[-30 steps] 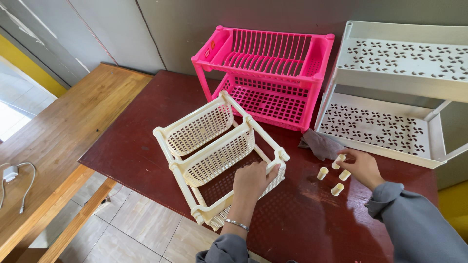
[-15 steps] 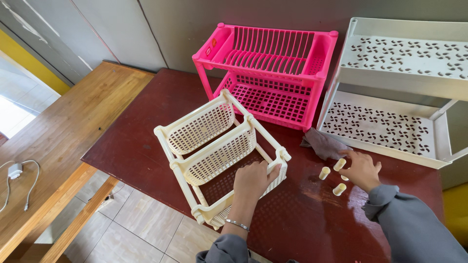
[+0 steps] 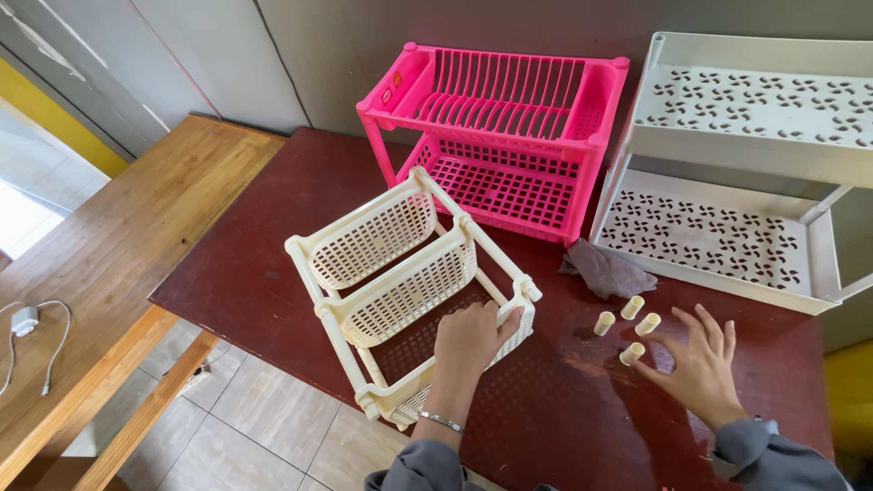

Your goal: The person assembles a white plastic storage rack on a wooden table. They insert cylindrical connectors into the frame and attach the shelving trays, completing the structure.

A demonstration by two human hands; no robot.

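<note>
A cream plastic tiered basket rack (image 3: 400,273) lies tipped on its side on the dark red table (image 3: 273,264). My left hand (image 3: 468,336) rests on its lowest basket near the corner post, fingers curled over the rim. My right hand (image 3: 696,364) hovers with spread fingers just right of several small cream plastic caps (image 3: 627,327) standing on the table, a fingertip close to the nearest cap. It holds nothing.
A pink two-tier dish rack (image 3: 509,136) stands at the back. A white two-tier shelf (image 3: 737,182) stands at the right. A grey cloth (image 3: 605,271) lies between them. A wooden bench (image 3: 100,273) with a white charger cable (image 3: 32,327) sits left.
My right hand has drawn back from the caps toward me and spread its fingers. The caps now stand free on the table. My left hand stays on the cream rack.
</note>
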